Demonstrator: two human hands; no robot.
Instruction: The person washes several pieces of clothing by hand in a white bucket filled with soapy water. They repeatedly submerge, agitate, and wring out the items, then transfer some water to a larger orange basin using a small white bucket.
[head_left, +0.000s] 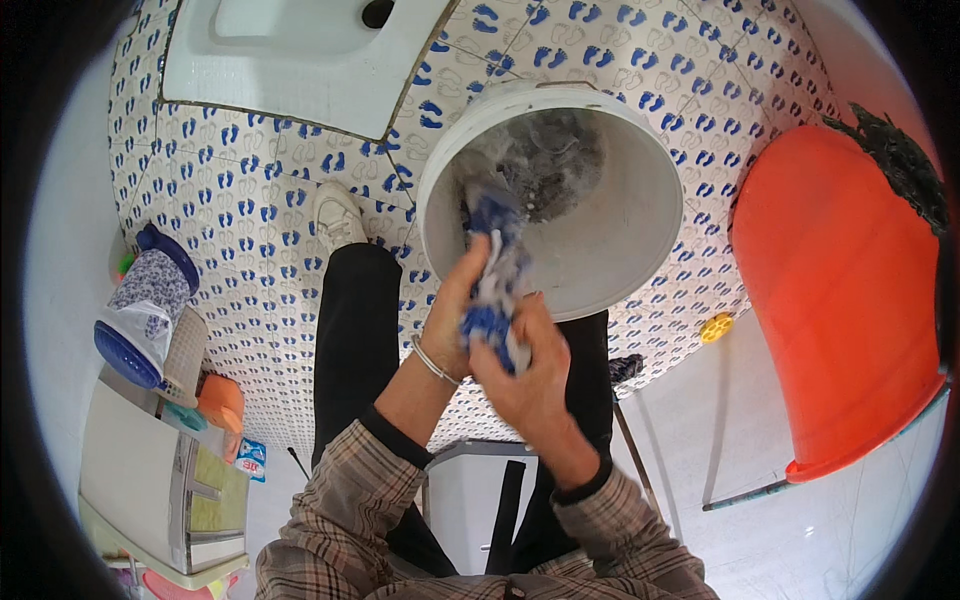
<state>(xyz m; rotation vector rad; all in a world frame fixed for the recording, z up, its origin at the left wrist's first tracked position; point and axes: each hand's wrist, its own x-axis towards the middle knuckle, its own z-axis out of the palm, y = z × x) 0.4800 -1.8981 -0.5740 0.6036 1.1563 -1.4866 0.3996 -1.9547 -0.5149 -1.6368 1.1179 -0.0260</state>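
Note:
Between my two hands is a wet, bunched blue and white cloth (499, 277), blurred by motion. My left hand (452, 315), with a silver bangle at the wrist, grips its middle along the left side. Around its near end my right hand (529, 352) is closed. The cloth's far end hangs over the near left part of a white plastic bucket (607, 247). Murky grey water (559, 161) with suds lies at the bucket's bottom. Both hands are at the bucket's near rim, between my knees.
A white squat toilet (300, 90) is set in the footprint-patterned tile floor (232, 150). To the right stands a large orange-red tub (832, 285). At left are a blue patterned bin (154, 292), a beige basket (184, 345) and a washing machine (135, 465). A yellow drain cover (716, 328) lies right.

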